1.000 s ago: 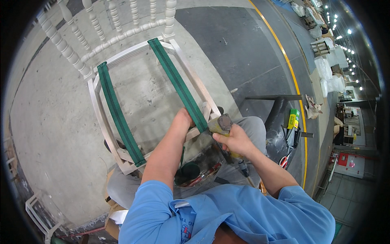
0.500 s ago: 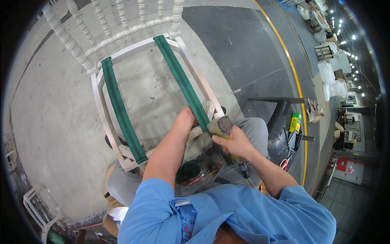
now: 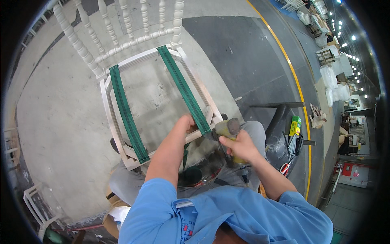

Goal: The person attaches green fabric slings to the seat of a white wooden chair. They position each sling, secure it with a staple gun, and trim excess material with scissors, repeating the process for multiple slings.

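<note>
Green webbing strap (image 3: pixel 185 91) is crossing the white chair frame (image 3: pixel 106 101); left hand (image 3: pixel 186 124) is gripping its end, right hand (image 3: pixel 239 145) clasping a staple gun (image 3: pixel 226 129).

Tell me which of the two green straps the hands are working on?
The right strap: both hands, left hand and right hand, meet at its near end. The left strap lies untouched.

Grey concrete floor (image 3: pixel 61 134); yellow line (image 3: pixel 298 87) (curving); ceiling lights (image 3: pixel 352 40) far right

The concrete floor (image 3: pixel 61 122) carries a white chair frame (image 3: pixel 106 93); a yellow line (image 3: pixel 298 89) runs along its right side.
</note>
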`<state>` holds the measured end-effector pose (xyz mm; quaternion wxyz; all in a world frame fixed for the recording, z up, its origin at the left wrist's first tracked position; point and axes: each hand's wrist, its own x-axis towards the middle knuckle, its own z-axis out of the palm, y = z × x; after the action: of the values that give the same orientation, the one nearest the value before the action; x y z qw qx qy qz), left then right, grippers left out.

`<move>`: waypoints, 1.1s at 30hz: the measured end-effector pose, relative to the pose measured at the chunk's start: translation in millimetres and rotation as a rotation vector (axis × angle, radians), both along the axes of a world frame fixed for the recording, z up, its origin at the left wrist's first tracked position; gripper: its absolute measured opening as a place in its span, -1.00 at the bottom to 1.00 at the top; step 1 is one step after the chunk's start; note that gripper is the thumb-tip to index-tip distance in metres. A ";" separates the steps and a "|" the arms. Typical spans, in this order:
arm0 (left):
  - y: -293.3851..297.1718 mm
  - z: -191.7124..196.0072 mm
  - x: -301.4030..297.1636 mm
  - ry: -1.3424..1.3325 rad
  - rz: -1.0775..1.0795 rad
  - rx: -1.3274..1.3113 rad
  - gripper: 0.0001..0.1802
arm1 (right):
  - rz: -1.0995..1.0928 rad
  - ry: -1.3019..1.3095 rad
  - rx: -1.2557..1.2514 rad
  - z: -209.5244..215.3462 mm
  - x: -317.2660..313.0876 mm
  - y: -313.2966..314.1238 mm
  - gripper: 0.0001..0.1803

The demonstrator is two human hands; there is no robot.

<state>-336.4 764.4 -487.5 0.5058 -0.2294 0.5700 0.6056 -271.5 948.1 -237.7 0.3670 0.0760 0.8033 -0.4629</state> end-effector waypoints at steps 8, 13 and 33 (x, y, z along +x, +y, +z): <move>-46.5 88.9 111.5 0.595 0.229 -0.298 -0.75 | -0.057 0.129 -0.136 27.3 -3.6 60.0 -0.65; 38.9 80.9 171.9 0.287 0.275 0.073 -0.30 | -0.079 0.121 -0.216 25.4 2.5 68.9 -0.66; -5.1 138.7 97.4 0.349 0.710 0.234 -0.70 | 0.085 0.011 -0.122 -11.5 -10.9 31.2 -0.61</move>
<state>-238.9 759.3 -348.8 0.1839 -0.2463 0.4599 0.8330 -282.4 979.2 -249.1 0.3859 0.0170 0.7781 -0.4954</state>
